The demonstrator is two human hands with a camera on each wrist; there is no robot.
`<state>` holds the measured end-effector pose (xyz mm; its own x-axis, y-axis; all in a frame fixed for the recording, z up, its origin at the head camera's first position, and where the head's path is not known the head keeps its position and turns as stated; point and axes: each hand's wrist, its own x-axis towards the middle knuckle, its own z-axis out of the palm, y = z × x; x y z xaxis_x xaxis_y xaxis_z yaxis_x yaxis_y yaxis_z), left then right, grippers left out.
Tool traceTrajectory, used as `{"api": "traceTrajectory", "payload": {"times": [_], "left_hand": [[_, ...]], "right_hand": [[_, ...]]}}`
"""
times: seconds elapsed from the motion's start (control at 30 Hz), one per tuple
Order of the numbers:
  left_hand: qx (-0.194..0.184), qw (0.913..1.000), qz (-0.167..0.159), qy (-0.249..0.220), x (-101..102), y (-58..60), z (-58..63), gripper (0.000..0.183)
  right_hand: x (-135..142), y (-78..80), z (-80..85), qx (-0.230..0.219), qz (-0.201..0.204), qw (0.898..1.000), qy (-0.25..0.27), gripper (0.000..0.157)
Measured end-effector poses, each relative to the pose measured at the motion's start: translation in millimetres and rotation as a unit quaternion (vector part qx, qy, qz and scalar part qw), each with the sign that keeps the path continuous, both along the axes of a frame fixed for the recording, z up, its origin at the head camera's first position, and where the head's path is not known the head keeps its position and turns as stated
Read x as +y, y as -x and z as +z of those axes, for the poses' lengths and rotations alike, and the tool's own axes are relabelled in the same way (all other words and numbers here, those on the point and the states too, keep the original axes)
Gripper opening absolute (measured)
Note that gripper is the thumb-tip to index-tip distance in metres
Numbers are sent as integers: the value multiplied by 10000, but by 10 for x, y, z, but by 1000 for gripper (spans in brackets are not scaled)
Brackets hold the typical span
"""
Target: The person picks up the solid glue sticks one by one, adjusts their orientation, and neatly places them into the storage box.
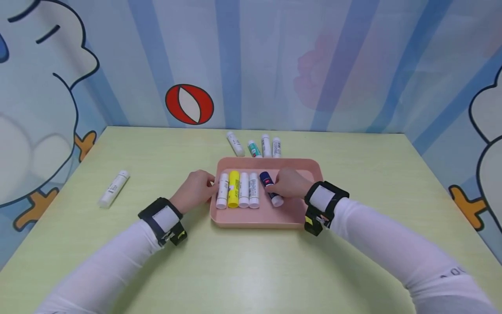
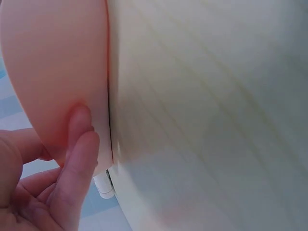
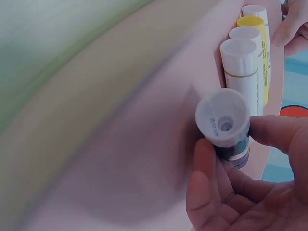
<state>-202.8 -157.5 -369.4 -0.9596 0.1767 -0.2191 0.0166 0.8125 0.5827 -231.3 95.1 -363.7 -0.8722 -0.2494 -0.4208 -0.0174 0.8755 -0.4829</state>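
A pink tray (image 1: 243, 219) lies on the table. My left hand (image 1: 196, 187) pinches its left wall, fingertips against the outside in the left wrist view. Between the thumb and fingers of my right hand (image 1: 291, 183) is a dark blue glue stick (image 1: 266, 179) with a white base, slightly tilted, inside the tray. To its left, side by side, lie a white glue stick (image 1: 222, 192), a yellow glue stick (image 1: 233, 189) and two more white glue sticks (image 1: 254, 192). The right wrist view shows the held stick's hollow white end (image 3: 223, 118) facing the camera.
Behind the tray lie several more glue sticks, among them a teal one (image 1: 254, 149) and a slanted white one (image 1: 235, 144). Another white glue stick (image 1: 113, 189) lies far to the left. A printed cloth backdrop (image 1: 266, 65) stands along the table's back edge.
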Motion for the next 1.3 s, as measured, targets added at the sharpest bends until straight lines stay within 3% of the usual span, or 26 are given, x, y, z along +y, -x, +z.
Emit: {"api": "traceTrajectory", "payload": {"times": [0.6, 1.03, 1.3], "left_hand": [[-43, 10000, 74, 31, 14, -20, 47, 23], [-67, 9999, 85, 4, -6, -5, 16, 22], [-167, 9998, 102, -63, 5, -2, 11, 24]], "right_hand": [[-149, -46, 53, -185, -130, 9997, -89, 33], [-152, -52, 39, -171, 100, 9997, -139, 37], [-76, 82, 148, -319, 308, 9989, -129, 40]]}}
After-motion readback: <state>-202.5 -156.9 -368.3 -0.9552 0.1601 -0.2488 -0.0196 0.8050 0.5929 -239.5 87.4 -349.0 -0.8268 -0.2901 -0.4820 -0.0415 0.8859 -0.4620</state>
